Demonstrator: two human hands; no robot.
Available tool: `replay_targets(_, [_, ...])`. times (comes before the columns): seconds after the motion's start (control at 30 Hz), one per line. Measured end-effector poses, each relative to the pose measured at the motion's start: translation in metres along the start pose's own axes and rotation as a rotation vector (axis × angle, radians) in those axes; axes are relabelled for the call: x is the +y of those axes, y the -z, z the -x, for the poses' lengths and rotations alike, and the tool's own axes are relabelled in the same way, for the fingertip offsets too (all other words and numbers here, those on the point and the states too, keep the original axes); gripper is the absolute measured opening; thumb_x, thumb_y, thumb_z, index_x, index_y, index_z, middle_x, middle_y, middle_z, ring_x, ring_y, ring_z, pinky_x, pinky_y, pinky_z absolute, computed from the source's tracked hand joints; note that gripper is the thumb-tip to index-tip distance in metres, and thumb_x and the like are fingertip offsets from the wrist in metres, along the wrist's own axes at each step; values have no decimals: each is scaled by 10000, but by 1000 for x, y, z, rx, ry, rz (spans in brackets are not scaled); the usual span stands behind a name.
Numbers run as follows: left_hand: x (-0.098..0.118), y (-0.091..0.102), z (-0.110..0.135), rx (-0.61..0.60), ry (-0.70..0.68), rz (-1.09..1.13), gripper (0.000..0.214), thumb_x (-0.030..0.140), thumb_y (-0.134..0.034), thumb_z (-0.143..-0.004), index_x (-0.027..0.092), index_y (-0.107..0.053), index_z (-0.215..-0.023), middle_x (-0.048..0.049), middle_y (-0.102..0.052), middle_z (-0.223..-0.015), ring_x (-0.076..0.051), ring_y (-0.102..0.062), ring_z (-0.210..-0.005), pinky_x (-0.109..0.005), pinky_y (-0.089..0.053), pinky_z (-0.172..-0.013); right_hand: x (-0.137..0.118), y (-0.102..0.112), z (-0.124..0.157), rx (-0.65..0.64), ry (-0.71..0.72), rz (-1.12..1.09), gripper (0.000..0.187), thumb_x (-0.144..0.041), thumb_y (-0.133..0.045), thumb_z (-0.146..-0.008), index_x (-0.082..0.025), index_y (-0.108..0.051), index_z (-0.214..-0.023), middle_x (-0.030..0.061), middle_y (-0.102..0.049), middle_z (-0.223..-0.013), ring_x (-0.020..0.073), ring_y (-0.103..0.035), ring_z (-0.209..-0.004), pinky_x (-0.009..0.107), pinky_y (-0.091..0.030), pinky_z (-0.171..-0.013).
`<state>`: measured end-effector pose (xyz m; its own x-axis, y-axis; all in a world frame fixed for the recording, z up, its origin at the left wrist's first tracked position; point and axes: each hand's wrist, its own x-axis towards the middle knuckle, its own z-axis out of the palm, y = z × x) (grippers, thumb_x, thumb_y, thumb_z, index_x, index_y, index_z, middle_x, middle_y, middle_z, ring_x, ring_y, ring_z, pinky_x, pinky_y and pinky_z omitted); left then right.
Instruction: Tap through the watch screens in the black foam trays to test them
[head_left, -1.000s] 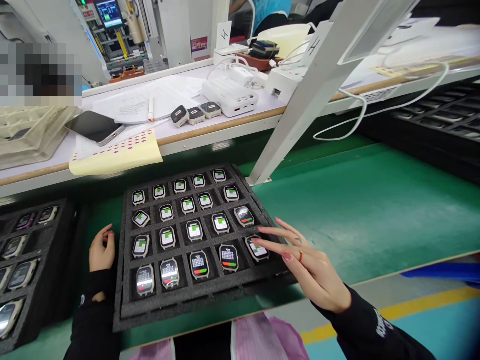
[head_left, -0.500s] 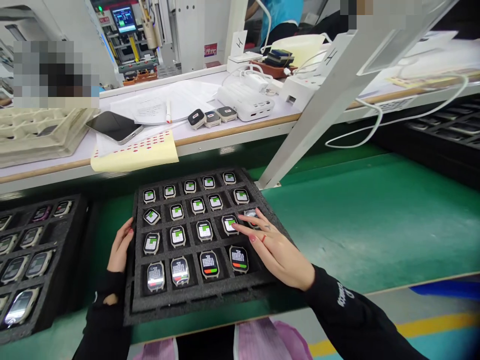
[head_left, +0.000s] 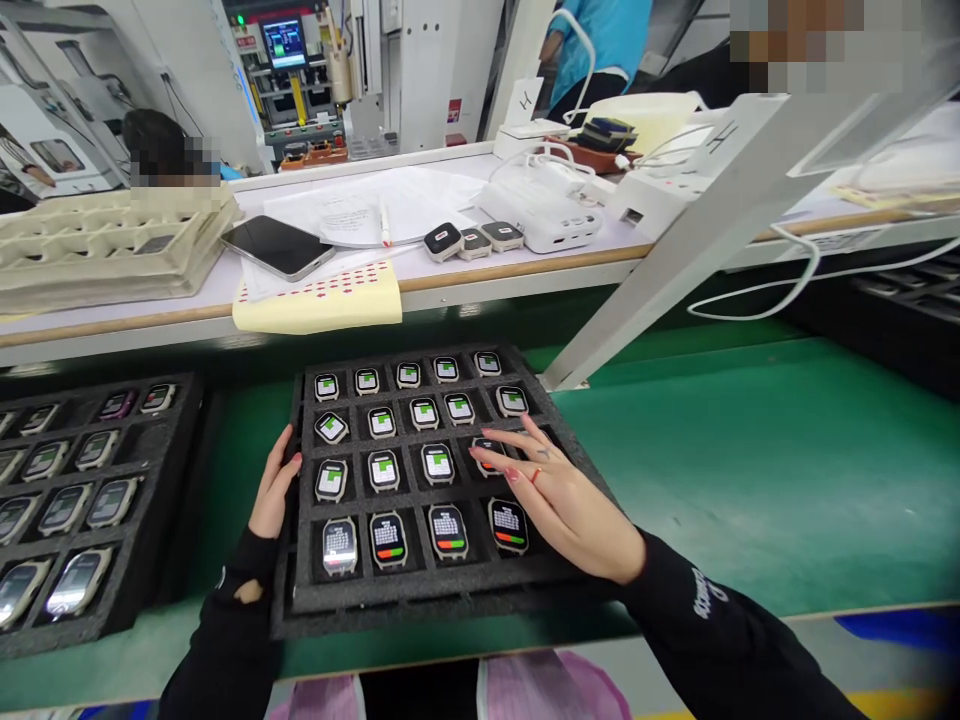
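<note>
while the black foam tray [head_left: 420,600] of smartwatches at lower centre is steadied by the open left hand [head_left: 271,492], a watch [head_left: 487,452] at its right side is touched by the right hand's [head_left: 570,505] spread fingers, nothing gripped.

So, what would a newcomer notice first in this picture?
First, the black foam tray on the green belt, filled with small smartwatches with lit screens. The right hand lies flat over its right side, fingertips on a watch, and the left hand rests against its left edge.
</note>
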<state>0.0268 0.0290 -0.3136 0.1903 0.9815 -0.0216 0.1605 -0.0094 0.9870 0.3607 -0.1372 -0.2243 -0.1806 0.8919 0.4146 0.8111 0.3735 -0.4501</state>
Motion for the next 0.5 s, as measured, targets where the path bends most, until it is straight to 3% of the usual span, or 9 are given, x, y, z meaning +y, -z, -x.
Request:
replay_targets(0.2, [0, 4, 8, -43, -56, -37, 639, 478, -569, -866, 287, -396, -1450, -29, -340, -1546, -262, -270, -1443, -397, -255, -1199, -17, -18, -16, -71, 56, -25, 387, -169, -314, -1023, -162, -663, -1192, 100, -679, -1159, 280, -507, -1260, 632, -296, -1135])
replay_targets(0.5, [8, 1, 15, -78, -77, 1, 603, 408, -568, -871, 294, -408, -1441, -16, -325, -1551, -254, -229, -1458, -420, -166, -1227, -21, -34, -22, -155, 85, 10, 392, -159, -312, -1024, -131, -658, -1205, 113, -687, -1137, 294, -509, -1253, 671, -280, -1119])
